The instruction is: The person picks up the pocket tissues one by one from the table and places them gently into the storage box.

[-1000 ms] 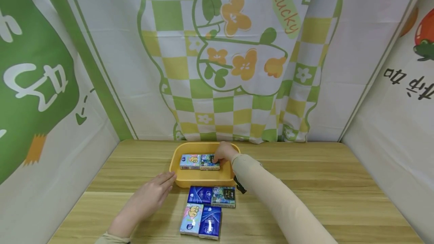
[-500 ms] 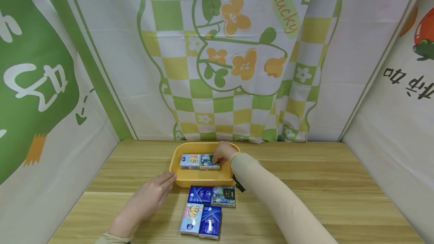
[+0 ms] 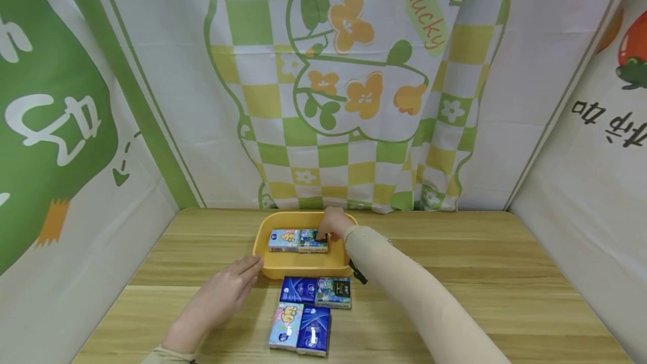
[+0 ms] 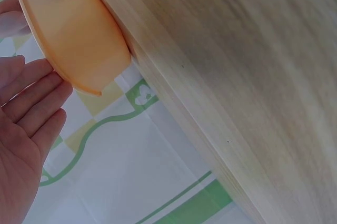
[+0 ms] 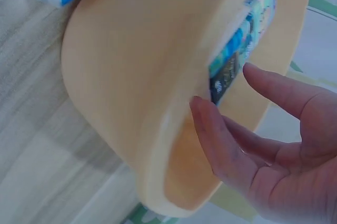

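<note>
Right hand (image 3: pixel 336 223): thumb and fingers well parted, fingers lightly bent, at the right end of the floral packet (image 3: pixel 309 246); no grip visible, can't confirm contact. Left hand (image 3: pixel 233 284): fingers straight, tips touching the yellow basket (image 3: pixel 303 272) rim at its left end. Floral packet lies flat in the basket beside a cartoon packet (image 3: pixel 283 240). Four more packets (image 3: pixel 314 331) on the wooden table (image 3: pixel 455 274) in front. Packet print too small to read. Curtain (image 3: pixel 349 156) says "Lucky".
</note>
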Tool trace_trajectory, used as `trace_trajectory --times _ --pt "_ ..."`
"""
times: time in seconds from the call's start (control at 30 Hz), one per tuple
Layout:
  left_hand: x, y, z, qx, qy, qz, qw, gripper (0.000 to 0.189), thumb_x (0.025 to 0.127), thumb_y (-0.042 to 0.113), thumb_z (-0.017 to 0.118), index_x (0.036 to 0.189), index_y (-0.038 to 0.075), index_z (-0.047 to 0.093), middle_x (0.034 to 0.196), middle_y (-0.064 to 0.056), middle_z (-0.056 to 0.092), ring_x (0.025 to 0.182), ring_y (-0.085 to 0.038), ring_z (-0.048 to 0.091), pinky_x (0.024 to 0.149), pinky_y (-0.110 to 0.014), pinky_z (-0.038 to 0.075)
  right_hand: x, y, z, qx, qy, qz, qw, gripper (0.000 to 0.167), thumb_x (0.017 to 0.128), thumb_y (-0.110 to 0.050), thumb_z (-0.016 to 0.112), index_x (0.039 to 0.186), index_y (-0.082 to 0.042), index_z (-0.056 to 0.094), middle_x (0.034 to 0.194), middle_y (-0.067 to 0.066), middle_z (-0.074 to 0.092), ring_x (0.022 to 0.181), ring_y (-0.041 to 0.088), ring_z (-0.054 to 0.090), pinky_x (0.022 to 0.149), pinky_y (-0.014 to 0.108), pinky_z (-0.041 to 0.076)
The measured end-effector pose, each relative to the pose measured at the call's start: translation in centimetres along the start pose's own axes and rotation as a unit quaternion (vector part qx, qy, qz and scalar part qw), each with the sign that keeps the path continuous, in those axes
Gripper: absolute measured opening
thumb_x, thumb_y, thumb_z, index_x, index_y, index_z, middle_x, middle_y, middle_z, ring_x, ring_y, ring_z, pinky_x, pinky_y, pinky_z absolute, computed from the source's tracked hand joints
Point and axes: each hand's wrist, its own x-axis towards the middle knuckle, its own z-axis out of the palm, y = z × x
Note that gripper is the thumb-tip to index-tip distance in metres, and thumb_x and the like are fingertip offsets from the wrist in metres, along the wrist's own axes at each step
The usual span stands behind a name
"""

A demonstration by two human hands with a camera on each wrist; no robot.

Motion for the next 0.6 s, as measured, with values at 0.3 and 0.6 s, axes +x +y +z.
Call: trace_trajectory --times 0.3,0.6 --pt "0.0 0.1 0.0 -0.003 0.000 -0.004 1.0000 0.037 0.091 0.014 0.062 0.126 0.003 0.060 0.131 -0.016 0.058 0.118 -0.034 0.057 0.098 -0.050 0.049 -0.7 0.4 -0.9 -0.027 0.013 -0.021 0.9993 0.030 0.081 -0.014 0.075 0.104 0.000 0.061 0.104 0.015 0.063 0.056 0.018 0.055 0.065 0.036 0.059" --pt "-0.1 0.1 -0.1 -0.005 -0.006 -0.009 0.9999 0.037 0.092 0.015 0.062 0.127 0.003 0.059 0.132 -0.016 0.057 0.118 -0.036 0.057 0.098 -0.050 0.049 -1.7 1.4 -1.6 -0.030 0.035 -0.063 0.9969 0.033 0.079 -0.015 0.075 0.060 -0.011 0.049 0.053 -0.002 0.045 0.053 0.016 0.053 0.060 0.033 0.059"
